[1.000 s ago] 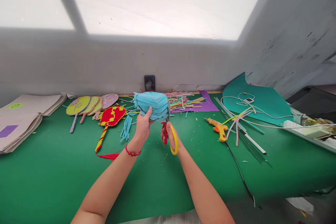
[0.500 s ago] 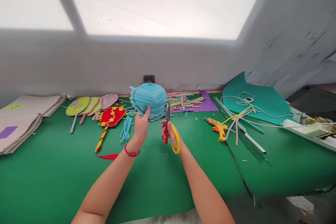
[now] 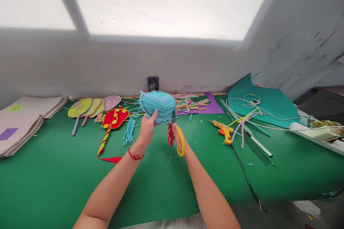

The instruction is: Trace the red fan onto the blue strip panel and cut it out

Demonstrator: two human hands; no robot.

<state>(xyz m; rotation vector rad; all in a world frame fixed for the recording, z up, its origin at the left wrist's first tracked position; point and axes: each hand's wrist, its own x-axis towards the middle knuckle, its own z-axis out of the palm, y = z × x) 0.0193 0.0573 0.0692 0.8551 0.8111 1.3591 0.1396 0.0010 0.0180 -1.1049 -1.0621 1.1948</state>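
My left hand (image 3: 147, 131) grips a light blue fuzzy ornament (image 3: 158, 106) from below and holds it up over the green table (image 3: 53, 179). A red bead bracelet sits on that wrist. My right hand (image 3: 176, 139) is closed in the handles of red and yellow scissors (image 3: 175, 139). Their blades point up against the ornament's right edge.
A red and yellow fan ornament (image 3: 114, 120) and pastel ones (image 3: 88, 107) lie at the left, beside cloth bags (image 3: 21, 120). Loose coloured strips (image 3: 188, 103), a purple sheet (image 3: 209, 107), a yellow glue gun (image 3: 223, 131), wires, a teal sheet (image 3: 263, 102) and a power strip (image 3: 317, 134) lie right.
The blue ornament has been turned in my left hand and shifted slightly right. The scissors rose from beside it until their blades met its right edge.
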